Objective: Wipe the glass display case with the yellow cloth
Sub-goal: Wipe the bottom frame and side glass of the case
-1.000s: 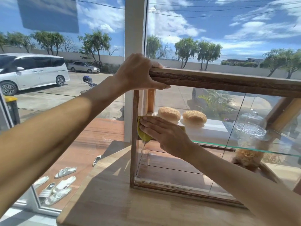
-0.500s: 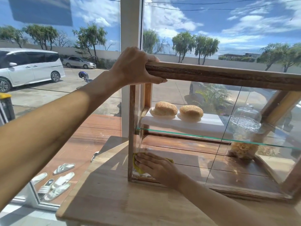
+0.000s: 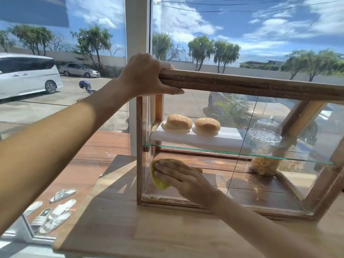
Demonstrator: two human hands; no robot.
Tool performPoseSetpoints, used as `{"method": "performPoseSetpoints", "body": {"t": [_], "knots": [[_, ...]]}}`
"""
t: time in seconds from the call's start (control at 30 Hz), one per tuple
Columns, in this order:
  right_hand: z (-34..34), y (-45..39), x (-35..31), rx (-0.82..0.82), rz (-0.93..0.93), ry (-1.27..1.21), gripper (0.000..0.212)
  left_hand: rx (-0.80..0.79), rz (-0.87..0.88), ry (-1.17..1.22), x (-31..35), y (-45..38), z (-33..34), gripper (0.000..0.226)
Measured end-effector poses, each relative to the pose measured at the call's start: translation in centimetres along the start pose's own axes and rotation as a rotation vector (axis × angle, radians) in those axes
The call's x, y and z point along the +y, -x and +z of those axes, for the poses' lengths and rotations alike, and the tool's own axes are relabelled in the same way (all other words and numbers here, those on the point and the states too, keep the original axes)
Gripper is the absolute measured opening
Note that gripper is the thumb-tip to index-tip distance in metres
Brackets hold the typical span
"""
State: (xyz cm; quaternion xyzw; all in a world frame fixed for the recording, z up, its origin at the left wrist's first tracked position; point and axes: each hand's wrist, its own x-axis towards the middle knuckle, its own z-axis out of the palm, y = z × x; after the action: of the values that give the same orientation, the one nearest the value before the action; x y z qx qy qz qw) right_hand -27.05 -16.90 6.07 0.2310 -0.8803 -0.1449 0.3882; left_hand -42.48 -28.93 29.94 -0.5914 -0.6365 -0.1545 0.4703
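Note:
A wood-framed glass display case [image 3: 251,84] stands on a wooden table [image 3: 149,229]. My left hand [image 3: 147,75] grips the left end of the case's top wooden rail. My right hand [image 3: 184,179] lies flat on the yellow cloth [image 3: 158,180], pressing it against the lower left of the front glass pane, just below the glass shelf. Most of the cloth is hidden under my fingers.
Inside the case, two buns [image 3: 193,123] sit on a white board on the glass shelf [image 3: 242,154], with a glass dome [image 3: 265,131] to their right. Behind stands a large window with a white post [image 3: 137,34]. Sandals [image 3: 55,211] lie on the floor at the left.
My right hand slid the cloth down the left glass from shelf height to the bottom edge, then back up a little. My left hand kept its hold on the top rail.

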Motion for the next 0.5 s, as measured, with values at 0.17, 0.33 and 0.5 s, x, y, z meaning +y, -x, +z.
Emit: {"method": "performPoseSetpoints", "body": {"t": [0.17, 0.33, 0.5], "knots": [[-3.4, -1.2, 6.1, 0.056, 0.020, 0.207, 0.034, 0.041, 0.013, -0.024, 0.0, 0.1, 0.1, 0.078], [-1.5, 0.0, 5.3, 0.010, -0.015, 0.202, 0.038, 0.023, 0.014, -0.022, -0.1, 0.0, 0.4, 0.082], [0.9, 2.3, 3.0, -0.024, -0.004, 0.122, 0.035, 0.021, 0.019, -0.007, -0.2, 0.0, 0.6, 0.083]]}}
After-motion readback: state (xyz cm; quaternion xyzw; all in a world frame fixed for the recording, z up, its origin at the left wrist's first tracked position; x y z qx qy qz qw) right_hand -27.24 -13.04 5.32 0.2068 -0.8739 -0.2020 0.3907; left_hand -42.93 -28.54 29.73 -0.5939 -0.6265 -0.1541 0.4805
